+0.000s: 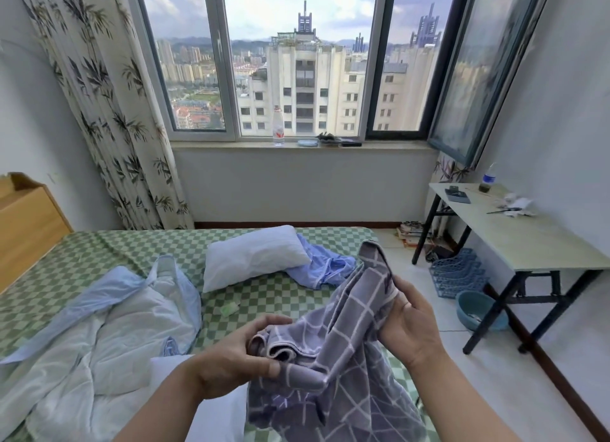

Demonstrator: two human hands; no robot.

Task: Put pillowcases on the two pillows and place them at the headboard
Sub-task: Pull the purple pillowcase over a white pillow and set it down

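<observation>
A grey-purple checked pillowcase (333, 352) hangs bunched between my hands above the bed's near edge. My left hand (231, 359) pinches its rolled hem. My right hand (409, 323) grips a fold of it higher up. A bare white pillow (254, 257) lies on the green checked sheet (99, 253) mid-bed. Part of a second white pillow (214, 415) shows under my left forearm. A crumpled blue cloth (320, 266) lies right of the far pillow. The wooden headboard (26, 224) stands at the far left.
A rumpled white and light-blue quilt (99, 336) covers the bed's left side. A small green packet (229, 308) lies on the sheet. On the right stand a folding table (515, 237), blue racks (458, 273) and a blue basin (478, 309) on the floor.
</observation>
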